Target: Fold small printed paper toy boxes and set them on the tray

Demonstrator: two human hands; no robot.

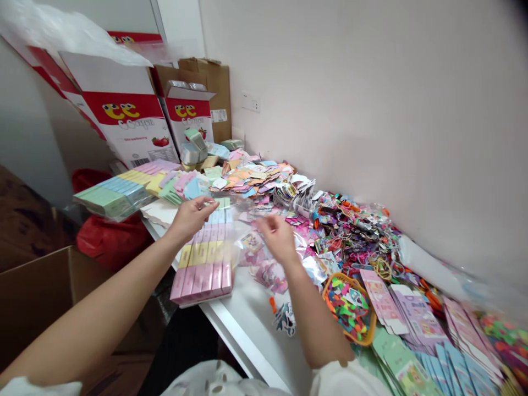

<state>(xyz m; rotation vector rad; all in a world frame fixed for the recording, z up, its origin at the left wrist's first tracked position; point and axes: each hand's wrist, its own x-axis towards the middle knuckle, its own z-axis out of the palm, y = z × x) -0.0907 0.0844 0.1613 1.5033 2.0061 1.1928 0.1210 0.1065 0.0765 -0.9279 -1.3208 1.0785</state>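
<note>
A block of small pastel boxes [202,275] in pink, yellow, lilac, blue and green rows lies at the table's front edge, with a clear plastic bag [237,212] around its far end. Over that end, my left hand [193,217] is closed in a pinch on the bag's thin film. My right hand [277,237] hovers to the right of the boxes, its fingers curled together and slightly blurred. Whatever it holds, if anything, cannot be made out. Shiny pink packets [270,275] lie beneath it, and die-cut stickers [284,319] lie closer to me.
Another wrapped block of pastel boxes [111,195] sits at the left. Heaped paper cards [256,176] and colourful bands [355,225] line the wall. An orange basket [373,324] holds bright small pieces, beside fanned cards [416,319]. Strawberry-printed cartons [124,121] stand behind; an open cardboard box [37,275] is at left.
</note>
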